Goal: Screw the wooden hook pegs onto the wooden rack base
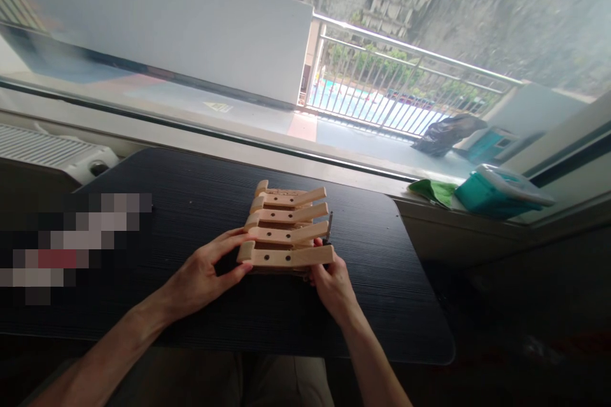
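Note:
Several pale wooden pieces point(274, 236) lie side by side over a brown, rough-looking layer on the table. Each has a raised left end, a slanted right end and two dark screw heads or holes. My left hand point(203, 273) has its thumb and fingers closed around the left end of the nearest piece. On the other side, my right hand point(335, 283) grips that piece's right end from below, its fingertips partly hidden. A thin dark metal rod point(330, 227) stands upright by the right fingertips; whether they hold it I cannot tell.
The black table point(382, 305) has rounded corners and stands against a large window. On the sill at right are a teal box point(496, 194) and a green cloth point(432, 191). A white radiator point(52, 149) is at left. A blurred-out patch covers the table's left side.

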Demonstrator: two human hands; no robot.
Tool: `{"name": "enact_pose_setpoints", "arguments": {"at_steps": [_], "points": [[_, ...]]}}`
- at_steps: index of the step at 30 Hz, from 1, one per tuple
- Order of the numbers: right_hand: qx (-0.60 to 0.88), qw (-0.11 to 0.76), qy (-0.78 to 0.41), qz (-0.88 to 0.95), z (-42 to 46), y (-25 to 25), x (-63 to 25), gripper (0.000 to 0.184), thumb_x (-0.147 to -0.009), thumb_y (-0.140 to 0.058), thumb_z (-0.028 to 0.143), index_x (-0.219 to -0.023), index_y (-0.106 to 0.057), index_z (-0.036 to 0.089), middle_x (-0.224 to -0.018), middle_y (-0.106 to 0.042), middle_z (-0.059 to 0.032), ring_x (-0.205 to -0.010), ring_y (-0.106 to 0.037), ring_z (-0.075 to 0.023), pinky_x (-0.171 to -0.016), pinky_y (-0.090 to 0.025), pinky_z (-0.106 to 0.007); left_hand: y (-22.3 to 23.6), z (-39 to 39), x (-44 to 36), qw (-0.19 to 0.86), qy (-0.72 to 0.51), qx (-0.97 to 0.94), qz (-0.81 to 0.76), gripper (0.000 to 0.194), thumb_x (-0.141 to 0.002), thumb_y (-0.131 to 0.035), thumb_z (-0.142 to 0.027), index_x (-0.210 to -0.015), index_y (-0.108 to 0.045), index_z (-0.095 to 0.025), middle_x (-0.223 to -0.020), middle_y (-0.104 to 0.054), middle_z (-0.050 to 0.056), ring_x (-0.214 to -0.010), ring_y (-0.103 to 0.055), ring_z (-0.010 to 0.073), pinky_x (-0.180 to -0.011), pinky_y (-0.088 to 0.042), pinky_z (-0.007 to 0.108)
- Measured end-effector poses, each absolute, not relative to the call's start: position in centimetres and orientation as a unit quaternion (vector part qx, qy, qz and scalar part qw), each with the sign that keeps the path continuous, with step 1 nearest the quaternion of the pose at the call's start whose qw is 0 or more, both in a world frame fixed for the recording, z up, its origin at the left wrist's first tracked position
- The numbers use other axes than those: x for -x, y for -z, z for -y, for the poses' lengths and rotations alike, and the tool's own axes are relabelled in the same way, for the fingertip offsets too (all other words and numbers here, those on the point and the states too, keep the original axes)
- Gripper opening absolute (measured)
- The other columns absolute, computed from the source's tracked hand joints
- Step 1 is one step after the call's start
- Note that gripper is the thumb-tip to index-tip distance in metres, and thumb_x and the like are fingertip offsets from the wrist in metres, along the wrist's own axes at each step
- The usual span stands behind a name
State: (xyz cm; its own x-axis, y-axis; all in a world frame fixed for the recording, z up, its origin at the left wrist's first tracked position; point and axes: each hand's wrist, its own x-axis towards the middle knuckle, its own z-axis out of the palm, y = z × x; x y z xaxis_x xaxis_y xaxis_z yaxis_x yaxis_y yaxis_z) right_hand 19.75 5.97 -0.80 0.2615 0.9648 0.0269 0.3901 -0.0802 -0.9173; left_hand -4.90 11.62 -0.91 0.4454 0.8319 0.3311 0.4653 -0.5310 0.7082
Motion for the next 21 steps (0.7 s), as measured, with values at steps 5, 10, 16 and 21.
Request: {"name": "enact_pose_setpoints", "arguments": {"at_steps": [5, 10, 16, 21], "points": [[0.671, 0.405, -0.283, 0.552, -6.8, 0.5, -20.1, 0.025, -0.085, -0.048, 0.032, -0.09, -0.067, 0.016, -0.091, -0.069, -0.0075, -0.084, -0.061, -0.0195, -0.076, -0.048, -0.032, 0.5, -11.7, 5.1, 0.248, -0.332, -0.824, -0.386, 0.04, -0.081, -0.063, -0.044, -0.115, -0.064, -0.024, -0.126, -0.064, 0.006, -0.115, -0.061, 0.0239, -0.101, -0.048, 0.031], [0.667, 0.394, -0.271, 0.571, -6.9, 0.6, -20.1, 0.026, -0.084, -0.047, 0.031, -0.094, -0.066, 0.017, -0.096, -0.068, -0.0085, -0.092, -0.061, -0.0211, -0.083, -0.046, -0.033, 0.4, -11.6, 5.1, 0.256, -0.314, -0.82, -0.405, 0.043, -0.084, -0.059, -0.047, -0.117, -0.062, -0.02, -0.125, -0.065, 0.007, -0.114, -0.062, 0.0235, -0.101, -0.047, 0.031], [0.673, 0.389, -0.271, 0.568, -6.8, 0.9, -19.9, 0.026, -0.085, -0.046, 0.03, -0.098, -0.065, 0.019, -0.099, -0.068, -0.0081, -0.095, -0.062, -0.0215, -0.085, -0.047, -0.034, 0.0, -11.6, 5.1, 0.255, -0.295, -0.828, -0.403, 0.042, -0.083, -0.058, -0.046, -0.115, -0.062, -0.02, -0.128, -0.063, 0.007, -0.116, -0.06, 0.0231, -0.103, -0.045, 0.03], [0.684, 0.378, -0.28, 0.557, -6.7, 1.0, -19.8, 0.03, -0.086, -0.047, 0.033, -0.109, -0.062, 0.021, -0.092, -0.067, -0.0062, -0.088, -0.063, -0.0211, -0.07, -0.053, -0.033, 0.6, -10.6, 4.0, 0.227, -0.334, -0.808, -0.429, 0.034, -0.077, -0.064, -0.045, -0.101, -0.064, -0.021, -0.129, -0.061, 0.008, -0.115, -0.061, 0.0251, -0.1, -0.049, 0.034]]}}
